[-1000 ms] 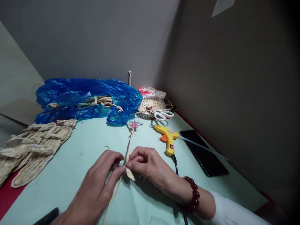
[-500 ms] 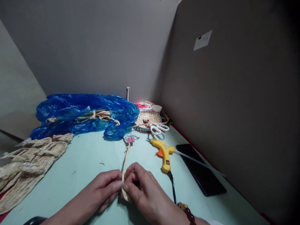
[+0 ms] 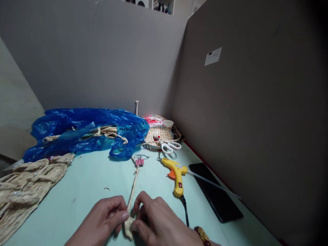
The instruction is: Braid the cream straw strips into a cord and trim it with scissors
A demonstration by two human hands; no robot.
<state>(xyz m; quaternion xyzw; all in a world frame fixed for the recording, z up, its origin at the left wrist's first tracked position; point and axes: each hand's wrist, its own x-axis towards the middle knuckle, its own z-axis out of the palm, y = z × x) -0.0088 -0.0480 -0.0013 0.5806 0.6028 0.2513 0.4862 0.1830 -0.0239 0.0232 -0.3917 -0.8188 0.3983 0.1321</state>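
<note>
As I follow the work from here, the fibre braid [image 3: 133, 188] lies over the near middle of the bench [image 3: 84, 186], running from a pink binder clip [image 3: 139, 162] at its far end to my two hands. I judge the step in hand to be working the strands at its near end; the next move seems to call for light tension against the clip while the loose strip is folded over. My left hand [image 3: 106, 218] pinches the braid between thumb and forefinger; my right hand [image 3: 157, 220] is half curled, thumb against the strip, and I cannot tell whether its fingers close on it. The braid looks pale, narrow and ropelike, slightly frayed beside the clip, flaring into a broad, flat near end.
</note>
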